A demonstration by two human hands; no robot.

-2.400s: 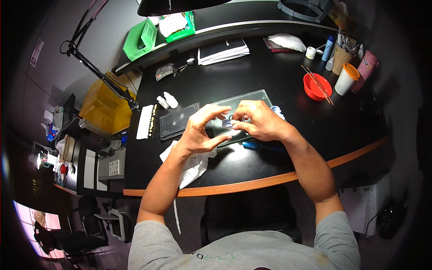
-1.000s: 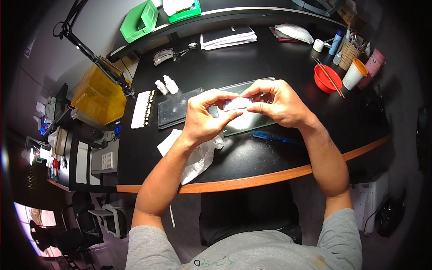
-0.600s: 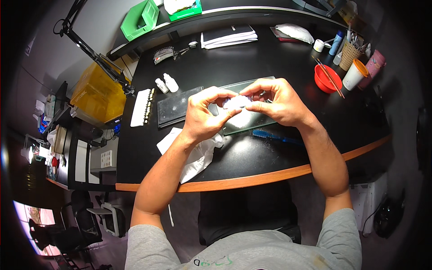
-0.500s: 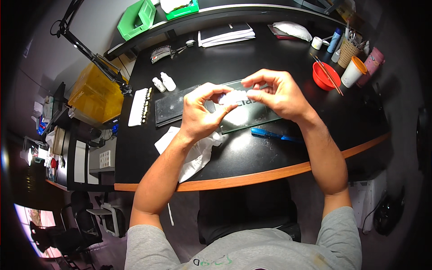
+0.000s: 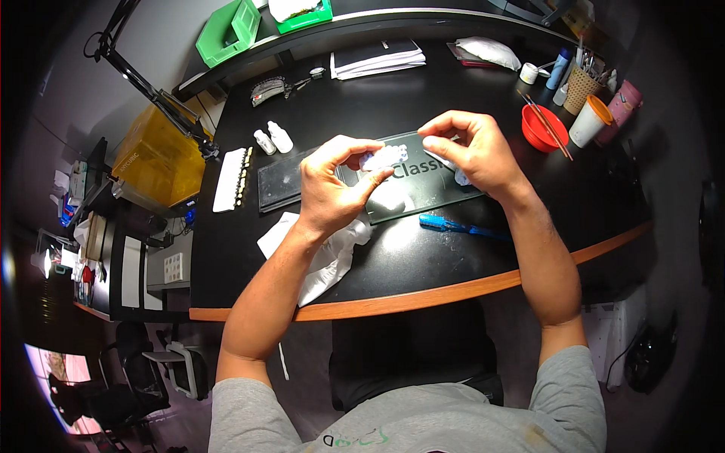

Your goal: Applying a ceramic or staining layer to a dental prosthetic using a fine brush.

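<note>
Pinching white-purple piece (image 5: 387, 157) in left fingers (image 5: 361, 144) above glass plate (image 5: 423, 194). Looks mid-work, not yet set down. Can't tell grip of right fingers (image 5: 449, 121).

Left hand (image 5: 330, 187) pinches a whitish piece (image 5: 388, 157) over a glass plate (image 5: 427, 193) — right hand (image 5: 485, 156) apart.
</note>
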